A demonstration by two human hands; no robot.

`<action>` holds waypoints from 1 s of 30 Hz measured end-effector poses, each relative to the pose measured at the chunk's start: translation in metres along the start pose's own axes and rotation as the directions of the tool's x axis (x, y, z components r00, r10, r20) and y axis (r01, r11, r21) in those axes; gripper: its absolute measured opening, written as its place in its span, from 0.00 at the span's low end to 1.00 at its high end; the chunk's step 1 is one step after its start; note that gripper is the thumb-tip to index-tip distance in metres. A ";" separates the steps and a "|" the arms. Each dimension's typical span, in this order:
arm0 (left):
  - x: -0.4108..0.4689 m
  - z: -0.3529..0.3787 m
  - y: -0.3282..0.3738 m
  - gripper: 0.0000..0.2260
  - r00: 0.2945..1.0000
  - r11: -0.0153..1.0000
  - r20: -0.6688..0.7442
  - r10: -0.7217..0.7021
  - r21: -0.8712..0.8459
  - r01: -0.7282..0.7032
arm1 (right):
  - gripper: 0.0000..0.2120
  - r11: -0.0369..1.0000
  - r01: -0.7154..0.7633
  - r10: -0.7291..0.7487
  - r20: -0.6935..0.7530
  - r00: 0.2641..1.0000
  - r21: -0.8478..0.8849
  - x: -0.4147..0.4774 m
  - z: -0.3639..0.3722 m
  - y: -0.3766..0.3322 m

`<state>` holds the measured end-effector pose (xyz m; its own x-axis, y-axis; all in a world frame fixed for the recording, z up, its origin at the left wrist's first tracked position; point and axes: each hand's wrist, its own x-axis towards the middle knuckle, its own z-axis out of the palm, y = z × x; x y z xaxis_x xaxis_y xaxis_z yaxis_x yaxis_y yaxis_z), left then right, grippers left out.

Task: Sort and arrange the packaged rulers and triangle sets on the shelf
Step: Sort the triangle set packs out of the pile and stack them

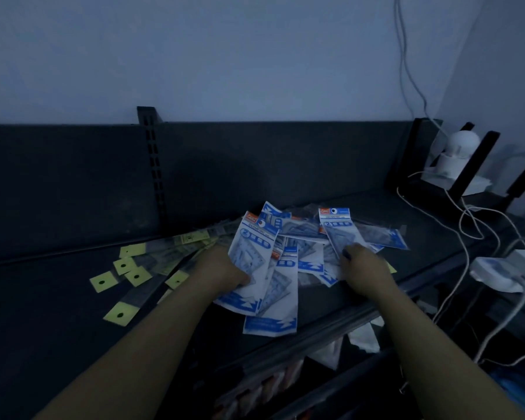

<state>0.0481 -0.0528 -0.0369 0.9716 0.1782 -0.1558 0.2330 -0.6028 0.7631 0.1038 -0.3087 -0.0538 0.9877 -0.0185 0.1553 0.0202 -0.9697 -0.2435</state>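
Observation:
A loose heap of blue-and-white triangle set packs (303, 237) lies on the dark shelf (58, 298). My left hand (222, 266) grips a small stack of these packs (252, 247) and tilts it up off the heap. My right hand (364, 265) holds another pack (337, 228) by its lower end, fingers curled over it. To the left, several clear ruler packs with yellow header tags (152, 262) fan out flat on the shelf. One more triangle pack (270, 324) lies near the shelf's front edge.
A slotted black upright (152, 165) divides the back panel. At the right stand a white device (455, 156), a white adapter (503, 271) and trailing white cables (467, 231). Orange-tinted goods (270, 386) hang below the shelf edge.

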 end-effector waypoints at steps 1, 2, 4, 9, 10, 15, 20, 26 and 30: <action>0.001 0.001 0.000 0.18 1.000 1.000 -0.005 0.006 -0.009 -0.006 | 0.13 1.000 0.013 -0.013 0.004 1.000 -0.001 -0.002 0.001 0.000; 0.001 0.002 0.000 0.19 1.000 1.000 -0.009 0.010 -0.010 -0.010 | 0.14 1.000 0.015 -0.015 -0.032 0.999 0.022 -0.005 0.000 -0.003; 0.001 0.002 -0.001 0.18 1.000 1.000 -0.011 0.018 -0.012 -0.018 | 0.16 0.996 -0.022 0.032 -0.114 0.993 0.091 -0.008 0.000 -0.009; 0.000 0.003 -0.004 0.17 0.999 0.999 -0.009 0.039 -0.029 -0.039 | 0.31 0.985 -0.163 0.162 0.018 0.987 0.061 -0.006 -0.002 -0.015; 0.000 0.003 -0.004 0.16 0.999 0.998 -0.010 0.043 -0.037 -0.043 | 0.32 0.984 -0.158 0.157 0.022 0.987 0.087 -0.005 -0.004 -0.016; -0.003 0.003 -0.004 0.14 0.999 0.997 -0.011 0.048 -0.055 -0.048 | 0.19 0.900 -0.222 0.192 0.116 0.974 0.375 -0.008 -0.015 -0.024; -0.003 -0.002 -0.004 0.13 1.000 0.998 0.016 0.008 -0.059 -0.007 | 0.13 0.789 -0.248 0.118 0.257 0.959 0.562 -0.027 -0.034 -0.038; -0.003 -0.003 -0.005 0.15 0.995 0.976 0.094 -0.025 -0.214 0.045 | 0.09 0.630 -0.372 0.117 0.390 0.913 0.682 -0.042 -0.021 -0.053; -0.008 0.000 -0.004 0.14 0.993 0.963 0.115 -0.016 -0.267 0.046 | 0.06 0.474 -0.365 0.027 0.401 0.915 0.801 -0.051 -0.017 -0.057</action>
<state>0.0395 -0.0516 -0.0385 0.9662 0.0973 -0.2388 0.2578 -0.3644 0.8949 0.0498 -0.2565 -0.0319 0.9670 0.0545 -0.2489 -0.2272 -0.2576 -0.9392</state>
